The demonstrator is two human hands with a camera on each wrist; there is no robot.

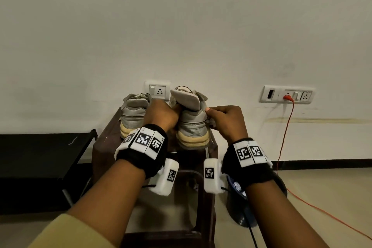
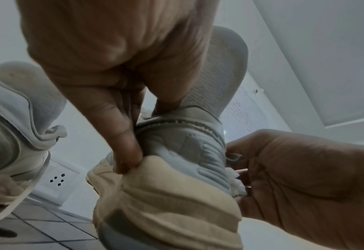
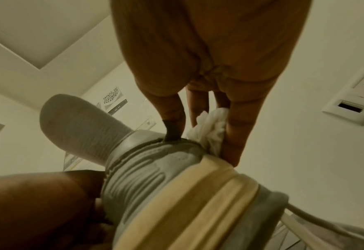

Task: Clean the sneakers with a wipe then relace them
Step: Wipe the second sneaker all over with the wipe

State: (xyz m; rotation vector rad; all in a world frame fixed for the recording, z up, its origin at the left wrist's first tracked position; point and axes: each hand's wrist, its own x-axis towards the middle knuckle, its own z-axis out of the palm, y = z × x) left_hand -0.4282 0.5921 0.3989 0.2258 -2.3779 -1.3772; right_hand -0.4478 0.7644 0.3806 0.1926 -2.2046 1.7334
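Observation:
Two grey sneakers with cream soles stand heel-first on a dark brown stool [image 1: 104, 145]. The left sneaker [image 1: 133, 116] stands alone. My left hand [image 1: 161, 115] grips the right sneaker [image 1: 191, 127] at its left heel side, fingers curled against the collar [image 2: 177, 121]. Its tongue [image 1: 186, 97] sticks up. My right hand [image 1: 225, 121] pinches a crumpled white wipe [image 3: 211, 125] and presses it against the sneaker's right heel side [image 3: 155, 169]. The wipe [image 2: 236, 182] shows between the fingers and the shoe. A loose lace [image 1: 207, 152] hangs off the stool's edge.
A wall with a socket plate [image 1: 158, 90] rises right behind the stool. A second switch plate [image 1: 287, 94] at the right feeds an orange cable [image 1: 281, 147] running down across the floor. A black rack [image 1: 40, 157] stands to the left, a dark bin [image 1: 241, 207] below right.

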